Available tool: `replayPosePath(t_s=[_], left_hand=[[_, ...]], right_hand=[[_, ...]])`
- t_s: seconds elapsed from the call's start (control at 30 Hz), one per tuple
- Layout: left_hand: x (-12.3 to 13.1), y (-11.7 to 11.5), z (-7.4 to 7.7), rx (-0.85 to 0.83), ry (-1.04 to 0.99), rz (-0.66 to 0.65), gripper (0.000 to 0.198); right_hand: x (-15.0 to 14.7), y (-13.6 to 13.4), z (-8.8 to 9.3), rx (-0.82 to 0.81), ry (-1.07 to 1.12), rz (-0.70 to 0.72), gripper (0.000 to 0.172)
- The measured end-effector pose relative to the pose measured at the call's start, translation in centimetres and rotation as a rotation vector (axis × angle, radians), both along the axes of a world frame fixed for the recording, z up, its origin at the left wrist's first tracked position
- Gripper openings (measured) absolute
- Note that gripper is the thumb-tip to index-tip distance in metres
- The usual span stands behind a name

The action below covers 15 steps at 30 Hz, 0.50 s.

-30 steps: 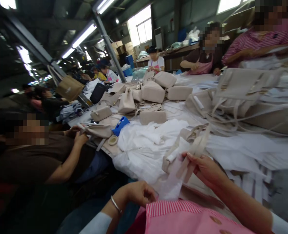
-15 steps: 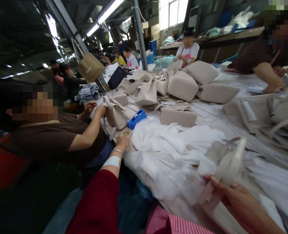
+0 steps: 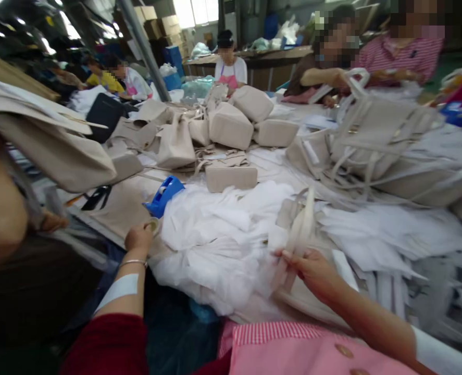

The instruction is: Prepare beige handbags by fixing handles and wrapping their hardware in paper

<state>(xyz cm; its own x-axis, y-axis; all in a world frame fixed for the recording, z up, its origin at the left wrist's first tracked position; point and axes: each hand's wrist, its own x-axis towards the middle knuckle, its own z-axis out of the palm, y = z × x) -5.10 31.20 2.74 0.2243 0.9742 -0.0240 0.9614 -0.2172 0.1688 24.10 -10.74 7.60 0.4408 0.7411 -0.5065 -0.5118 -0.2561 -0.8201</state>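
My left hand (image 3: 138,237) reaches out to the table edge and closes on a small roll of tape (image 3: 153,226), just below a blue tape dispenser (image 3: 164,195). My right hand (image 3: 312,268) is closed on the beige straps (image 3: 298,234) of a beige bag (image 3: 293,213) lying among white wrapping paper (image 3: 215,234) in front of me. A thin sheet of the paper hangs by the straps under my fingers.
Several beige bags (image 3: 231,127) are piled at mid-table, with more bags and straps (image 3: 371,135) at the right. A co-worker close on my left lifts a beige bag (image 3: 54,151). Other people work across the table (image 3: 129,203) and further back.
My left hand went from near my lap out to the tape roll at the table edge. The co-worker on the left raised a bag. My right hand kept hold of the straps.
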Motion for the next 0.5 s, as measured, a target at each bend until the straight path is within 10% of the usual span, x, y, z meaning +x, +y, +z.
replayPosePath(t_s=[0.2,0.37,0.5], left_hand=[[6.4,-14.1,3.2,0.130,-0.218,-0.281,0.035],[13.8,-27.6,6.0,-0.404,-0.684,-0.502,0.047],[18.3,-33.5,7.4,-0.701,-1.005,-0.507,0.032]], right_hand=[[0.9,-2.6,1.1,0.091,-0.093,-0.039,0.042],[0.5,-5.0,1.9,0.152,-0.123,0.004,0.044],[0.0,-6.7,2.3,0.216,-0.191,0.021,0.037]])
